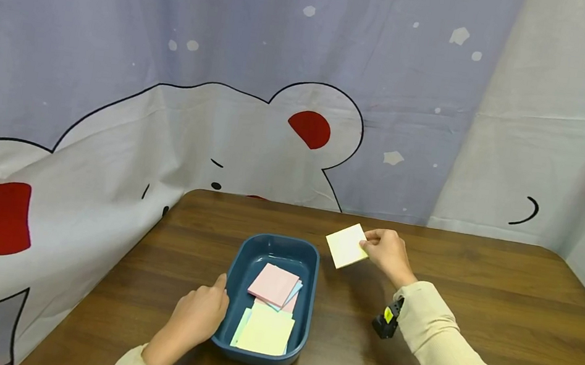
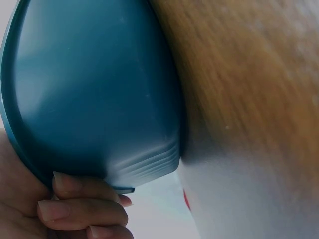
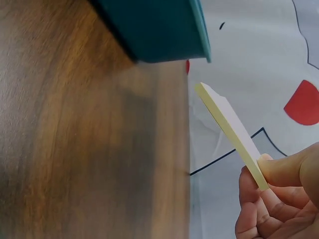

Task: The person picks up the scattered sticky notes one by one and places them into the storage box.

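My right hand (image 1: 387, 255) pinches a pale yellow pad of sticky notes (image 1: 344, 246) by one edge, above the table and to the right of a blue plastic tub (image 1: 306, 309). In the right wrist view the pad (image 3: 232, 132) shows its thickness edge-on, between thumb and fingers. At the tub's left side, my left hand (image 1: 200, 313) holds the rim, its fingers (image 2: 82, 213) curled against the outer wall in the left wrist view. Inside the tub lie a pink pad (image 1: 274, 284), a yellow pad (image 1: 266, 331) and partly covered blue, pink and green ones.
The tub stands on a brown wooden table (image 1: 477, 308). Behind and left of the table hangs a printed curtain (image 1: 236, 25) with a cartoon pattern. A black wrist strap device (image 1: 387, 319) sits on the right wrist.
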Action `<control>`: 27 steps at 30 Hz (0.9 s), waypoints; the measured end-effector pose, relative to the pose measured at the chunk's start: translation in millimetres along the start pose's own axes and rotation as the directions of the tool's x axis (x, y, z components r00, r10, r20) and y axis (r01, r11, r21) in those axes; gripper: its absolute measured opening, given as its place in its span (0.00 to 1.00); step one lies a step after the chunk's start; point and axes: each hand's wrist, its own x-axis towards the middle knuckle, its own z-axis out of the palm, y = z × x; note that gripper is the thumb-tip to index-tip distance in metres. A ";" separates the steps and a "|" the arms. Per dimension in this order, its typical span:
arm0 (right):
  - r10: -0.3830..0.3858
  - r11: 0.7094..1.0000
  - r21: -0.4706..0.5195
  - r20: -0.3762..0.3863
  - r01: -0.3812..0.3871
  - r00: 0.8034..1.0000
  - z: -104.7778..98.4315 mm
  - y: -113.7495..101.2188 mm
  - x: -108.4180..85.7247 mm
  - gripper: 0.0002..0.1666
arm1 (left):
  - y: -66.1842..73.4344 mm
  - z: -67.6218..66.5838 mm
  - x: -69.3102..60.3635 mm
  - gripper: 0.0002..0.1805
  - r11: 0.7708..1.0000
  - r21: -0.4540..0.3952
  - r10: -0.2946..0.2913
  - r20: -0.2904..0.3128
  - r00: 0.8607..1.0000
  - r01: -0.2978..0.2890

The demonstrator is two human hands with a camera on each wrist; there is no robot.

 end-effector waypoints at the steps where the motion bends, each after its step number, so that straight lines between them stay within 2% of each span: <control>1: 0.000 1.000 0.002 0.002 0.000 1.000 -0.6 -1.2 -0.4 0.17 | 0.1 -0.2 0.0 0.23 1.000 0.001 0.000 0.000 1.000 0.000; 14: -0.034 0.999 0.039 0.026 0.032 0.999 -2.7 -16.2 -8.4 0.17 | -0.3 -1.4 -0.3 0.23 1.000 -0.002 -0.002 0.012 1.000 0.002; 27: -0.114 0.993 0.044 0.037 0.112 0.993 2.6 -33.1 -16.0 0.15 | 1.1 -1.8 0.2 0.23 1.000 -0.001 -0.004 0.006 1.000 0.004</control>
